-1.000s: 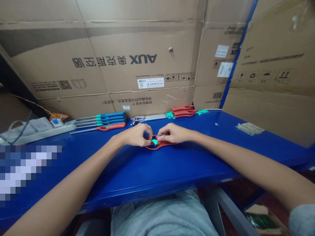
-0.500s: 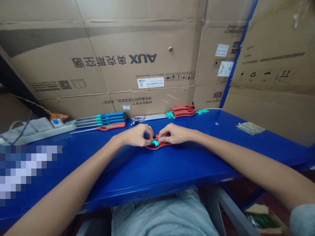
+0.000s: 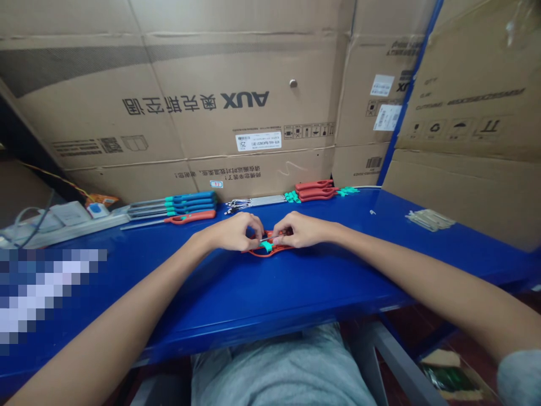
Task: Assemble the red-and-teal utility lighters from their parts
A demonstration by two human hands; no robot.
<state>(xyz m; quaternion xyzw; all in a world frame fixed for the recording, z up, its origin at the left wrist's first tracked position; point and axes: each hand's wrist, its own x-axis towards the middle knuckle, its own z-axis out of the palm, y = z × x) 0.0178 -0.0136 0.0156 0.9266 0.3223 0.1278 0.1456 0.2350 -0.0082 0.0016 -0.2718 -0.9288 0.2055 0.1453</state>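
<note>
Over orange casing point(image 3: 278, 248) | right fingers point(image 3: 277, 230) pinch thin rod point(image 3: 269, 239) | left fingers point(image 3: 255, 243) at tip, grip unclear

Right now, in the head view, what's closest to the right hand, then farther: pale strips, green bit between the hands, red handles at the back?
1. Green bit, just left of the right hand.
2. Red handles, behind it.
3. Pale strips, far right.

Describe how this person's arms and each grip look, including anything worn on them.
The left grip and right grip are ungloved hands. The left arm and right arm show bare forearms without watch or bracelet; a grey sleeve shows on the right arm.
</note>
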